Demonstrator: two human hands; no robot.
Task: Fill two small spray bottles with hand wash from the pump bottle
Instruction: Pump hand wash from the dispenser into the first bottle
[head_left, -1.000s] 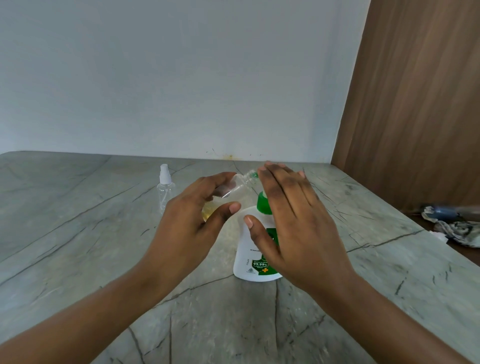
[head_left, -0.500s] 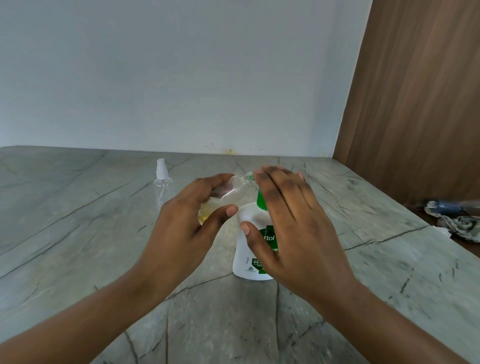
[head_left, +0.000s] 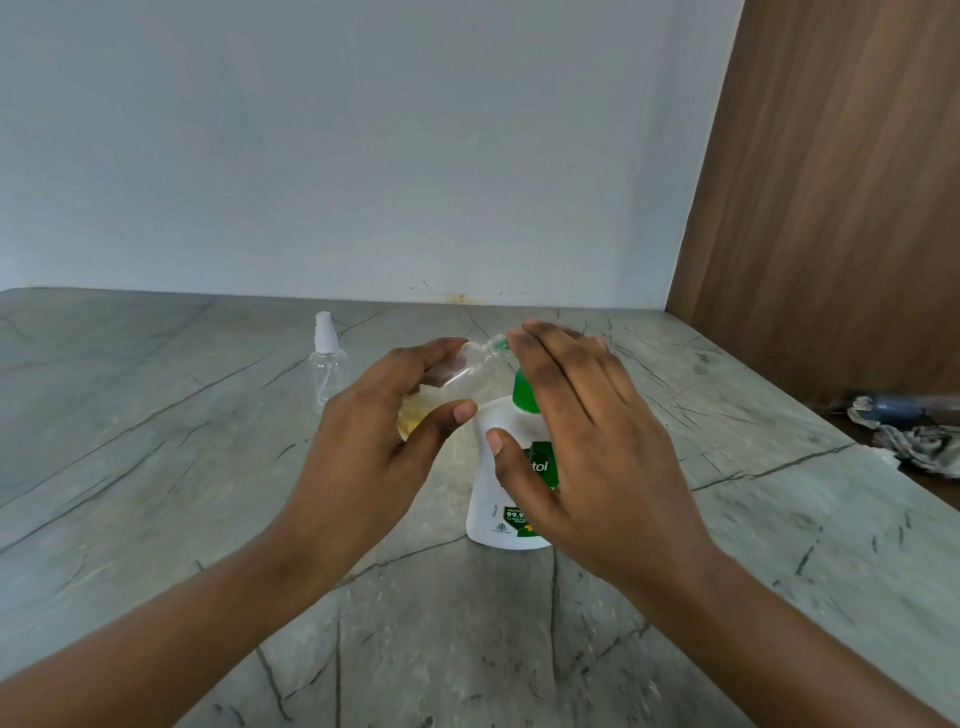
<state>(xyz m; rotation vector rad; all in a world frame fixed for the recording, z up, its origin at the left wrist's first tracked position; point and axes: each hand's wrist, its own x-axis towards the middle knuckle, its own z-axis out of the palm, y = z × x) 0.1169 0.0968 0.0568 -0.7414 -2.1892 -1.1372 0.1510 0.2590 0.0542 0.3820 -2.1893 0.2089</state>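
Note:
A white pump bottle (head_left: 493, 499) with a green pump head and green label stands on the grey marble table (head_left: 156, 467). My right hand (head_left: 582, 441) lies flat over the pump head, fingers straight, pressing on it. My left hand (head_left: 374, 457) grips a small clear spray bottle (head_left: 462, 374), tilted with its open neck at the pump spout; yellowish liquid sits in its lower end. A second small clear spray bottle (head_left: 326, 364) with a white sprayer cap stands upright behind and to the left, untouched.
A pale wall runs along the table's far edge, and a brown wooden panel (head_left: 831, 208) rises at the right. Crumpled cloth and a bluish object (head_left: 914, 431) lie beyond the table's right edge.
The view shifted slightly between frames. My right hand stays pressed on the pump head, and my left hand keeps the tilted small bottle at the spout.

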